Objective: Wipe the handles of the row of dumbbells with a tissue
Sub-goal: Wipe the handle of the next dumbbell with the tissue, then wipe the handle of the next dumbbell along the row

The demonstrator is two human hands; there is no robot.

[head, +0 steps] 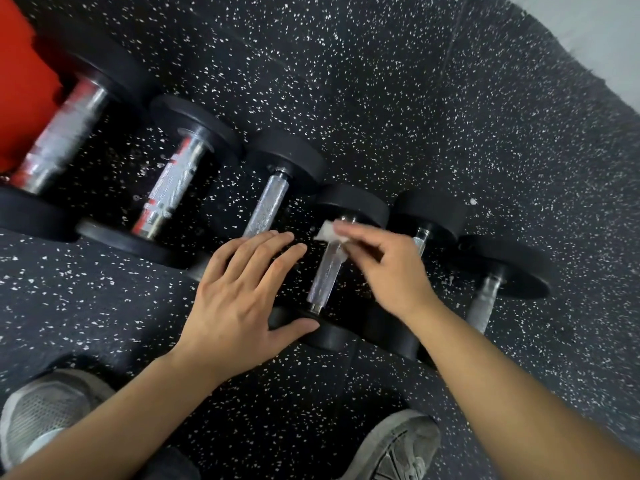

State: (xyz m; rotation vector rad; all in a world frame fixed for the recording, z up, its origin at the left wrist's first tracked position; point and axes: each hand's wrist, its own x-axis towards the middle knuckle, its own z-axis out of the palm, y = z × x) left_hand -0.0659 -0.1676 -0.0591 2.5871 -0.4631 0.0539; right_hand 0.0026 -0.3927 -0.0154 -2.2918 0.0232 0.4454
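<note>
Several black dumbbells with chrome handles lie in a row on the speckled rubber floor, shrinking from left to right. My right hand [384,268] pinches a small white tissue [330,233] against the top of the fourth dumbbell's handle [323,275], near its far plate [351,204]. My left hand [239,299] lies flat with fingers spread over the near end of the third dumbbell, whose handle [268,206] shows above the fingertips; the thumb touches the fourth dumbbell's near plate [327,336]. The near plate of the third dumbbell is hidden under my hand.
Two big dumbbells [173,188] [59,133] lie at the left beside a red surface [20,81]. Two small ones [420,237] [485,296] lie at the right, partly behind my right forearm. My grey shoes [45,410] [398,448] stand at the bottom. Pale floor [595,32] starts top right.
</note>
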